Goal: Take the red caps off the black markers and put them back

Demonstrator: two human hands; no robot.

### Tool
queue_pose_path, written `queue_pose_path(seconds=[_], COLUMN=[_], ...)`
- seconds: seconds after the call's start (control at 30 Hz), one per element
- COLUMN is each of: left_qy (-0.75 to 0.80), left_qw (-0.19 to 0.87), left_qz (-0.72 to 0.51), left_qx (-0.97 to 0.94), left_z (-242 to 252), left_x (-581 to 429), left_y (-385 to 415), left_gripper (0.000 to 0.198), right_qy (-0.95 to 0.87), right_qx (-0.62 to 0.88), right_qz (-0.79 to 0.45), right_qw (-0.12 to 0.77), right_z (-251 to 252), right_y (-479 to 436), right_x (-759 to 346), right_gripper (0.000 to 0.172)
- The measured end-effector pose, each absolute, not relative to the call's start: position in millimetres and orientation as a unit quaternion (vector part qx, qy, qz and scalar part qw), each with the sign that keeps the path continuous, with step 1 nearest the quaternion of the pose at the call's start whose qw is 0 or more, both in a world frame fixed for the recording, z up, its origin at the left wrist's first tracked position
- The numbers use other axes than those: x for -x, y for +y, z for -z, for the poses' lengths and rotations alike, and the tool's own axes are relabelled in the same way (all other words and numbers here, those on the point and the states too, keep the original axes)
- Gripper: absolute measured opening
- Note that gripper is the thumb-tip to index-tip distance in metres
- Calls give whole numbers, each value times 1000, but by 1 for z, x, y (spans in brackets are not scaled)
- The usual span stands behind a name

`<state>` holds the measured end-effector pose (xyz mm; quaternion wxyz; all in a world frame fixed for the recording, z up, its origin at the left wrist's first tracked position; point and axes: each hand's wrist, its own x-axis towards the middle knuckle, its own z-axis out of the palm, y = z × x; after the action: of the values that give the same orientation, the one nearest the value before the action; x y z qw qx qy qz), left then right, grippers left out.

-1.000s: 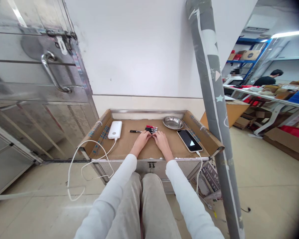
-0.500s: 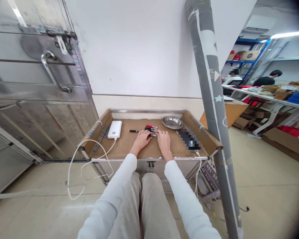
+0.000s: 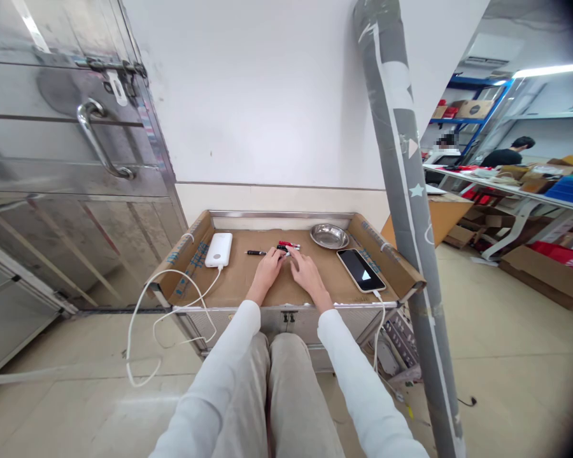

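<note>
While both forearms reached over the cardboard lining [image 3: 233, 283], the left hand [image 3: 268, 270] bent its fingers at the inner end of a black pen [image 3: 254, 253], which lay crosswise; whether they pinched it could not be told. Close beside it, the right hand [image 3: 307, 273] stretched its index finger toward that same spot, its grip equally unclear. A red pen [image 3: 289, 244] lay just beyond the fingertips. A white power bank [image 3: 218, 250] lay to the left, a smartphone [image 3: 361, 270] and round metal dish [image 3: 330, 236] to the right.
</note>
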<state>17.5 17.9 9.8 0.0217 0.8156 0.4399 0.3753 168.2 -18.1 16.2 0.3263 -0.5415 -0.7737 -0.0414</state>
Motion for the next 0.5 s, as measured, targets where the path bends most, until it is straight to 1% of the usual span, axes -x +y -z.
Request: queue_pose_path(seconds=[0.07, 0.13, 0.2, 0.3, 0.4, 0.5], left_qy=[487, 548, 605, 655, 680, 683], left_qw=[-19, -68, -99, -108, -102, -95], left_qz=[-373, -364, -353, -328, -299, -280], left_qx=[-789, -750, -707, -673, -662, -667], left_z=[-13, -16, -16, -13, -8, -6], left_x=[-17, -15, -13, -11, -12, -15], left_y=[13, 8, 3, 0, 3, 10], left_gripper=[19, 19, 20, 20, 24, 26], right_qy=[-784, -780, -772, -763, -759, -761], right_qx=[521, 526, 540, 565, 584, 590], right_qz=[23, 21, 31, 53, 66, 70], right_qw=[337, 339, 332, 310, 281, 260], right_z=[-16, -14, -13, -10, -9, -8], right_y=[-17, -16, -14, -11, -8, -4], right_x=[-167, -166, -165, -165, -164, -163], right_gripper=[54, 56, 53, 45, 40, 39])
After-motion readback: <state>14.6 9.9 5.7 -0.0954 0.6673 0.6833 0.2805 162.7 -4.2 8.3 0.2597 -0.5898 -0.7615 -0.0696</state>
